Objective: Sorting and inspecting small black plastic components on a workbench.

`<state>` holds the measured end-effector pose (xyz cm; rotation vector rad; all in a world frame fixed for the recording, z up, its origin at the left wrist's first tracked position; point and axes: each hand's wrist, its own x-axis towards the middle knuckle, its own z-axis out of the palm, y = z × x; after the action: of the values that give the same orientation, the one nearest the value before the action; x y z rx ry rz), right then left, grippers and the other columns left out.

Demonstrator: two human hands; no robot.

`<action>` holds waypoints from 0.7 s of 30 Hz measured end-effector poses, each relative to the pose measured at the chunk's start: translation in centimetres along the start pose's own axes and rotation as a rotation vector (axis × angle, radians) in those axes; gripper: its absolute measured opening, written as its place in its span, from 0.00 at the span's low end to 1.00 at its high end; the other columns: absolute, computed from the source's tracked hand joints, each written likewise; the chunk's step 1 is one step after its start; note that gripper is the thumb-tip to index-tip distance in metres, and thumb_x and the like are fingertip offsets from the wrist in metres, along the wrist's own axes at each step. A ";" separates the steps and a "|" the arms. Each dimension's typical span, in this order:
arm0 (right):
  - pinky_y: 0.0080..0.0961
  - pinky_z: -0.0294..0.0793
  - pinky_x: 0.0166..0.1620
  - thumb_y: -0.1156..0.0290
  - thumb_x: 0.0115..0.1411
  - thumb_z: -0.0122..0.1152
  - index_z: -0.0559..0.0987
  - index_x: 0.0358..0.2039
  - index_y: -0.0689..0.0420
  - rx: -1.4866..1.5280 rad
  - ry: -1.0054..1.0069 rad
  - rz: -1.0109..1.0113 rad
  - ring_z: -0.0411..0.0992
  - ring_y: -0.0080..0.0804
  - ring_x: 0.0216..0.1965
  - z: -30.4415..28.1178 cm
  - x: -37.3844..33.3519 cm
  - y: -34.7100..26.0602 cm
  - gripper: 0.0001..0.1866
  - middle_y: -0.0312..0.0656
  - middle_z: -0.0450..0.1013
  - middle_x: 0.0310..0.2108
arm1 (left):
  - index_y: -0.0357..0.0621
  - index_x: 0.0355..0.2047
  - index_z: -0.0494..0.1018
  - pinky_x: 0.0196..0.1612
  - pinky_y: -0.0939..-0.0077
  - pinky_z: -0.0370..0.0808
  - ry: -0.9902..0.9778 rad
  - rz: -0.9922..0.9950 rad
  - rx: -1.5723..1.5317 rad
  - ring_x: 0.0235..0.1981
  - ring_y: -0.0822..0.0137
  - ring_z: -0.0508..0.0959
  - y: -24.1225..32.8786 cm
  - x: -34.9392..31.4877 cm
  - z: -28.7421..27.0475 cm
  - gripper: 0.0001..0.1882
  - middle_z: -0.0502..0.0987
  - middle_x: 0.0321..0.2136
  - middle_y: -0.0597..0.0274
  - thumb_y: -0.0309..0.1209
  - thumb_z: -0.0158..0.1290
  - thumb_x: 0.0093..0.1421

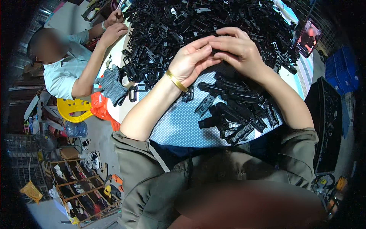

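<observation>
My left hand (191, 60), with a gold bangle (176, 81) on its wrist, meets my right hand (239, 50) over the table. The fingertips of both come together in a pinch; whatever lies between them is too small or hidden to make out. Beyond and below my hands spreads a large heap of black plastic clip-like parts (164, 42). Closer to my body, a smaller pile of long black plastic parts (236, 103) lies on the dotted light-blue tablecloth (173, 124).
At the left a person (66, 72) in a light shirt works at the same heap. Grey gloves (112, 84) and a tape roll (127, 81) lie by the table's left edge. A phone (307, 37) stands at the right, near blue crates (339, 70). A yellow stool (72, 109) is lower left.
</observation>
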<state>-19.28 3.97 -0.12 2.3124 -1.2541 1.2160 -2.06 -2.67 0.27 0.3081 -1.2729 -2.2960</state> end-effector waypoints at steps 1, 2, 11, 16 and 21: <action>0.30 0.67 0.44 0.72 0.44 0.62 0.77 0.37 0.53 -0.004 0.000 0.003 0.66 0.37 0.45 -0.1 0.1 0.1 0.16 0.38 0.72 0.39 | 0.32 0.49 0.58 0.46 0.73 0.71 -0.032 0.024 -0.046 0.40 0.66 0.72 0.1 -0.1 0.2 0.19 0.69 0.41 0.54 0.26 0.44 0.58; 0.32 0.65 0.46 0.71 0.44 0.61 0.76 0.38 0.53 -0.058 0.021 -0.067 0.64 0.38 0.47 -0.1 0.3 0.1 0.17 0.39 0.70 0.42 | 0.32 0.48 0.59 0.46 0.71 0.71 -0.027 0.043 -0.075 0.39 0.67 0.73 0.1 -0.1 0.4 0.18 0.69 0.40 0.54 0.27 0.44 0.58; 0.29 0.66 0.43 0.65 0.52 0.54 0.75 0.38 0.56 -0.456 0.289 0.224 0.69 0.37 0.39 -2.4 1.2 6.6 0.13 0.42 0.72 0.37 | 0.30 0.51 0.53 0.41 0.72 0.75 0.056 -0.028 0.097 0.38 0.57 0.75 -0.2 -0.1 0.2 0.23 0.69 0.39 0.48 0.29 0.43 0.59; 0.35 0.65 0.42 0.61 0.52 0.54 0.77 0.33 0.54 -0.803 0.067 0.338 0.69 0.36 0.40 -2.0 -0.9 11.4 0.12 0.38 0.72 0.35 | 0.33 0.49 0.58 0.41 0.72 0.75 0.054 -0.191 0.116 0.40 0.54 0.74 -0.8 0.1 0.5 0.19 0.69 0.39 0.48 0.28 0.42 0.59; 0.36 0.65 0.42 0.67 0.51 0.55 0.76 0.33 0.54 -0.774 0.068 0.151 0.69 0.37 0.39 -2.5 -0.8 11.1 0.09 0.39 0.72 0.34 | 0.32 0.49 0.59 0.42 0.71 0.75 0.086 -0.163 0.081 0.39 0.53 0.74 -0.7 0.1 -0.1 0.18 0.69 0.38 0.47 0.27 0.42 0.59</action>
<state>-29.55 -0.85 -1.01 1.6227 -1.5412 0.6527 -2.35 -2.47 -0.40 0.5518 -1.3428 -2.3413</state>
